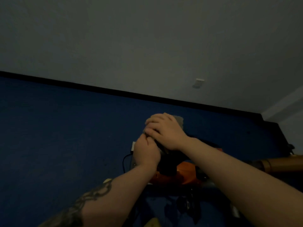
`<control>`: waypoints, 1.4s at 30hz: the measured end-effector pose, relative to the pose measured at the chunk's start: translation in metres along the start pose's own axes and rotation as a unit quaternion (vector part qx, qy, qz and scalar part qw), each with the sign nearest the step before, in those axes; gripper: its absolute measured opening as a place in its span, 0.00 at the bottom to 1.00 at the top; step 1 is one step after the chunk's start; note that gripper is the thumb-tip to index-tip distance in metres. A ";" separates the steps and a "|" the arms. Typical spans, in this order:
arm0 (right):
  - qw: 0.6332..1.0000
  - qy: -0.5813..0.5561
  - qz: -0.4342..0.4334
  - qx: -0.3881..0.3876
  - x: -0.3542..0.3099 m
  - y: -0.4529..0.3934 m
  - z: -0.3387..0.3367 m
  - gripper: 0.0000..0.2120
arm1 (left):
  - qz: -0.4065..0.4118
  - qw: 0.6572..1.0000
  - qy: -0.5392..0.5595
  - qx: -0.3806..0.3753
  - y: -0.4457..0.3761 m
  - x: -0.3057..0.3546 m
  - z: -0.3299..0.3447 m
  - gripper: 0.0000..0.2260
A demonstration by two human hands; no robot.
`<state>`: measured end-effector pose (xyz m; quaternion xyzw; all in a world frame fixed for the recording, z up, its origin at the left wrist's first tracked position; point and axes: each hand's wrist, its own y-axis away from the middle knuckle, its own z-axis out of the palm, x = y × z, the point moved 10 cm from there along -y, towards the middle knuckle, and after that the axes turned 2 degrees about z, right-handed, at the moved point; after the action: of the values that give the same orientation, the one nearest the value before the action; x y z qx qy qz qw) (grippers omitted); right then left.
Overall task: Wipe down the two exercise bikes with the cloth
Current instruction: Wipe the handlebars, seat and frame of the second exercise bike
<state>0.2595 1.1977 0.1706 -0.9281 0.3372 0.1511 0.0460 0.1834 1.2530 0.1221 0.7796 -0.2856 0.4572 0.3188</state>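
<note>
We press the grey cloth (179,121) down with our right hand (165,131), fingers (151,122) laid flat and close together over it, likely to rub the top of the exercise bike (180,175). Our left hand (146,152) curls beside it, seemingly steadying the part beneath; whether it pinches the cloth we cannot tell. We count one cloth, two hands, and only one orange-and-black bike in view.

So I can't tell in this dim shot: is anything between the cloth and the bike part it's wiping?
Nothing visible. The right hand lies on the cloth, over the top of the orange and black bike; the left hand is just below.
</note>
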 end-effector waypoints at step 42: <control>0.853 0.021 0.496 0.163 0.109 0.104 -0.026 0.21 | 0.370 0.867 -0.085 -0.323 -0.060 0.111 0.057 0.10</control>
<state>0.2787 1.0467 0.1632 -0.6200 0.7733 0.0769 0.1085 0.3044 1.2306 0.1855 0.5059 -0.7109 0.3560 0.3346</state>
